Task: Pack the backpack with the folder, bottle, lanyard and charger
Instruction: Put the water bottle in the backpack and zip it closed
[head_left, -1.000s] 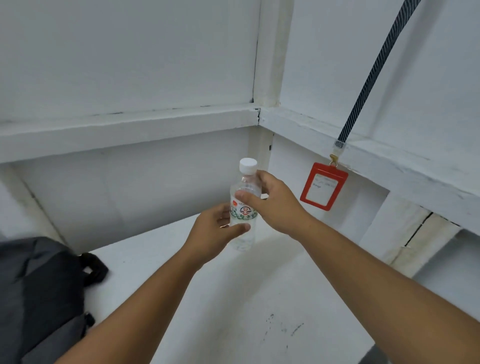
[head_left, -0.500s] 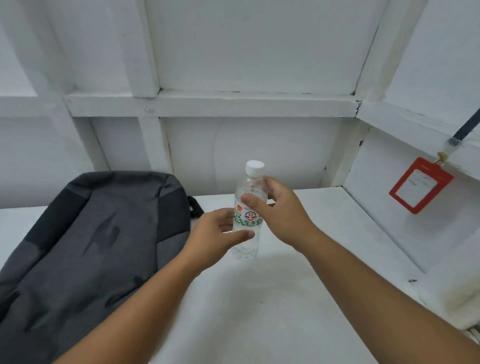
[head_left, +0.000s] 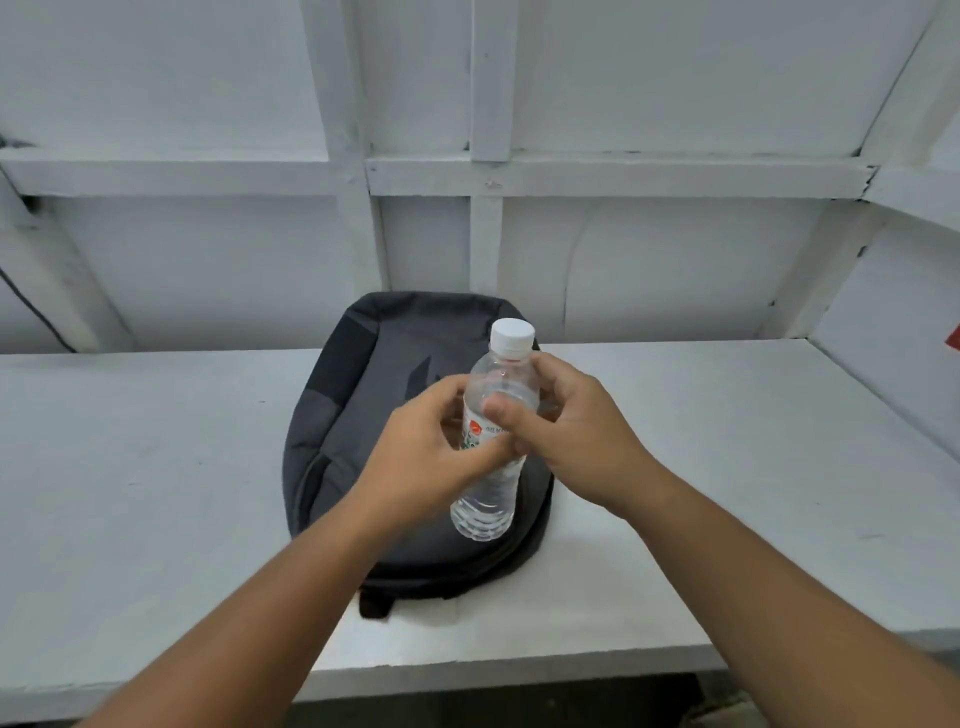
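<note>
Holding the water bottle (head_left: 487, 501) in both hands, you have it close to upright above the backpack (head_left: 363, 415). Its long axis runs bottom to top, the white screw cap (head_left: 512, 336) points up, and the top leans slightly to your right. The bottle is clear plastic, ribbed near the base, with clear liquid inside. A white label (head_left: 474, 430) with red and green print wraps its middle and is mostly covered by your fingers.

Your left hand (head_left: 441, 457) grips the bottle at label height, with the fingers curled round it and the thumb laid across the front. Your right hand (head_left: 576, 436) grips just higher, with the thumb pressed on the front below the shoulder and the fingers wrapped behind.

The backpack is dark grey with darker panels and lies flat on the white table (head_left: 156, 467). Its long axis runs away from you toward the white panelled wall (head_left: 675, 78), and a black strap loop (head_left: 374, 605) sits at its near end. The bottle's base hangs over the backpack's right half. I cannot tell whether the backpack is zipped.

A dark cable (head_left: 31, 306) runs down the wall at far left.
</note>
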